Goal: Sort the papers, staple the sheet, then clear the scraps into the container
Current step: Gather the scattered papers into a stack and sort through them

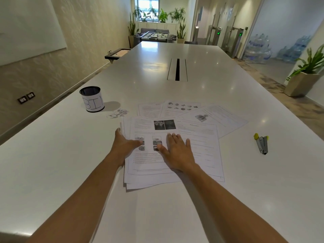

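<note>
Several printed sheets lie spread on the white table (70, 155). The nearest stack (150, 165) is topped by a page with photos. My left hand (125, 146) sits at the stack's left edge, fingers straight and thumb on the page. My right hand (177, 151) lies flat on the same page, fingers spread. Three more sheets (182, 107) fan out behind. A small pile of paper scraps (117, 113) lies just right of a black mesh container (92, 99) labelled "BIN". A stapler (262, 144) with a yellow tip lies to the right, apart from both hands.
A cable slot (177, 69) runs along the middle of the table farther back. A potted plant (305, 79) stands on the floor to the right, and a foosball table (154, 36) stands beyond the table's far end.
</note>
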A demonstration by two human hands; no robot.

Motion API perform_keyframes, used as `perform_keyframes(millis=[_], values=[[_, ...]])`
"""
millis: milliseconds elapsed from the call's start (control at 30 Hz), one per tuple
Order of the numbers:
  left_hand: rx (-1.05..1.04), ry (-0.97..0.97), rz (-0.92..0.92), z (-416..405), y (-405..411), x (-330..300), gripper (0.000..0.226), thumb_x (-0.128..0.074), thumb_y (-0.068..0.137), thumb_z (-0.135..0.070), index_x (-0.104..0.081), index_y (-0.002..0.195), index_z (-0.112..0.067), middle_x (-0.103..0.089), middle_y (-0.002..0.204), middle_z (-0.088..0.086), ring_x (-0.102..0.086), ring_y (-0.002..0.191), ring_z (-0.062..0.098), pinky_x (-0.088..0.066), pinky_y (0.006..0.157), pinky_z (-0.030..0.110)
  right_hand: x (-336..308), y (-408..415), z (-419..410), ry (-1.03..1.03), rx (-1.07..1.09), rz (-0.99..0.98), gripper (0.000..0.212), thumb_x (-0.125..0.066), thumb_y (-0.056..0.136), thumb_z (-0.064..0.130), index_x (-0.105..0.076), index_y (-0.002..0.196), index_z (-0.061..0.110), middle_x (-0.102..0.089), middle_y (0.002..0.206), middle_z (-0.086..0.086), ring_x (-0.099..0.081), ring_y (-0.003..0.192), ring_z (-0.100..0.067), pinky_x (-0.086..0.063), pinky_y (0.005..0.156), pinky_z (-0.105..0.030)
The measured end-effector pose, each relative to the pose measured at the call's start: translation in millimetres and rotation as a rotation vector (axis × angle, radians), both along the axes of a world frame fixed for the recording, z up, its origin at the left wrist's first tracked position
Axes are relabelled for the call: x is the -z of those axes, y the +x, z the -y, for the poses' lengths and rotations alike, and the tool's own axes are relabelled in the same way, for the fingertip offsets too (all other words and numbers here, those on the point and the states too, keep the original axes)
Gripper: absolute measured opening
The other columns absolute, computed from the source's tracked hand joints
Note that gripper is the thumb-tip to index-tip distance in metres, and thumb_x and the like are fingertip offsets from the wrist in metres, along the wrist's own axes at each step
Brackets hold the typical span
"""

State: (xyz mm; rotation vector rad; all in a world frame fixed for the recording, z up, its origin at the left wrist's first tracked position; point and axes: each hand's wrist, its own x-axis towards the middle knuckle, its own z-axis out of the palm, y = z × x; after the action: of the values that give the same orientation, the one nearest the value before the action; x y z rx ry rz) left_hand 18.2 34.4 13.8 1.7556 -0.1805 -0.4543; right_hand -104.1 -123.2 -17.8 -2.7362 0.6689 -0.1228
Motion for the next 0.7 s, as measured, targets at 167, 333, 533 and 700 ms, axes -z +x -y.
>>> perform_keyframes(millis=[167, 333, 533, 700], values=[[0.019, 0.020, -0.014, -1.0, 4.6, 1.0, 0.060, -0.080, 0.073, -0.005, -0.046, 0.122, -0.009, -0.063, 0.115, 0.010, -0.066, 0.091, 0.025, -0.054, 0.060, 0.029, -5.0, 1.9, -4.9, 0.133, -0.029, 0.103, 0.078, -0.025, 0.094, 0.063, -0.016, 0.153, 0.012, -0.018, 0.161, -0.008, -0.012, 0.150, -0.021, -0.003, 0.122, -0.044], [0.059, -0.006, 0.035, -2.8, 6.4, 1.3, 0.057, -0.077, 0.076, -0.001, -0.047, 0.125, -0.007, -0.062, 0.118, 0.011, -0.064, 0.093, 0.025, -0.051, 0.056, 0.025, -17.1, -16.6, 33.1, -0.003, 0.351, 0.283, 0.067, -0.052, 0.088, 0.055, -0.043, 0.139, 0.011, -0.046, 0.144, -0.013, -0.039, 0.136, -0.029, -0.034, 0.111, -0.047], [0.101, -0.008, 0.093, -2.5, 6.5, 2.5, 0.057, -0.077, 0.076, -0.003, -0.047, 0.124, -0.009, -0.061, 0.115, 0.008, -0.062, 0.093, 0.022, -0.049, 0.058, 0.022, -26.9, -57.8, 85.9, -0.016, 0.718, 0.042, 0.082, -0.060, 0.076, 0.064, -0.037, 0.133, 0.009, -0.048, 0.133, -0.023, -0.041, 0.124, -0.039, -0.034, 0.100, -0.047], [0.131, -0.010, 0.226, 2.1, 3.2, 3.6, 0.058, -0.080, 0.074, -0.010, -0.047, 0.122, -0.015, -0.060, 0.112, 0.001, -0.060, 0.099, 0.020, -0.050, 0.069, 0.023, -32.4, -61.2, 94.5, -0.015, 0.702, -0.028, 0.091, -0.063, 0.072, 0.069, -0.035, 0.135, 0.009, -0.046, 0.135, -0.024, -0.041, 0.125, -0.039, -0.036, 0.100, -0.047]])
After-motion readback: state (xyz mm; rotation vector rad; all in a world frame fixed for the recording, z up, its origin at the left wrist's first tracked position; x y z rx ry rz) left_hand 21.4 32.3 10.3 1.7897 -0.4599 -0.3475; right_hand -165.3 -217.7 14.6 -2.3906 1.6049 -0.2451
